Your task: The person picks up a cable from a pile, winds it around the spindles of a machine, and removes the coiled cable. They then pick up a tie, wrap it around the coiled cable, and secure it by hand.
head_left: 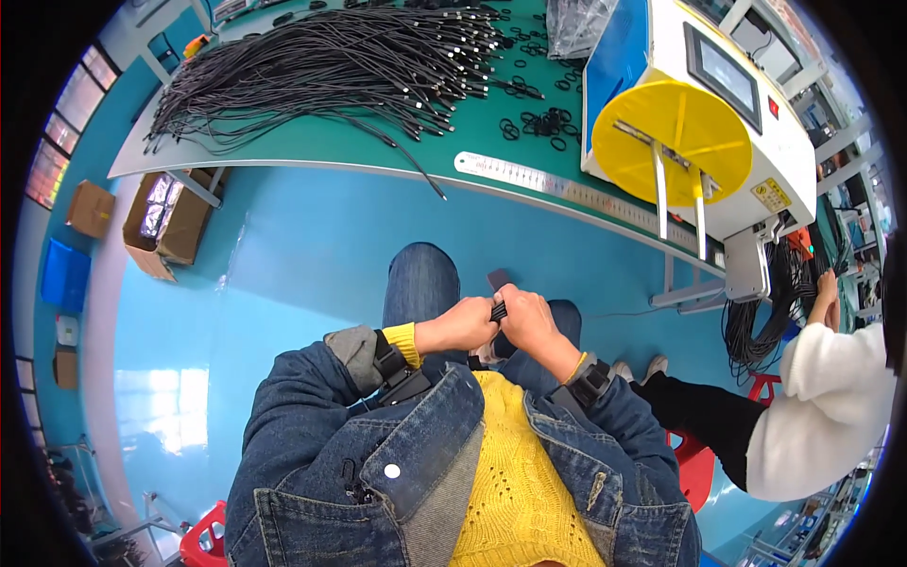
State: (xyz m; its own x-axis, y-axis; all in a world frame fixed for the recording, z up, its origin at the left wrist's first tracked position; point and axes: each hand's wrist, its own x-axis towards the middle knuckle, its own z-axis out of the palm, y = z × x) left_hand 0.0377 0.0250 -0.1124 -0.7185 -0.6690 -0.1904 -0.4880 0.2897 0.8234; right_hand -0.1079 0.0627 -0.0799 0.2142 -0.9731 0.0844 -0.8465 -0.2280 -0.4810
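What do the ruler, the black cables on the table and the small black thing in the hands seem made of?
Ruler: probably steel; it is silvery with a smooth sheen.
Black cables: likely soft plastic or rubber coats, since they bend in loose curves; their pale, shiny tips look like metal.
Small black thing: perhaps plastic or rubber, but too little shows.

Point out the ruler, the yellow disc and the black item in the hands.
Ruler (567,189), head view: near the middle of its strip.
Yellow disc (682,123), head view: upper middle of its face.
Black item (498,312), head view: its small exposed part.
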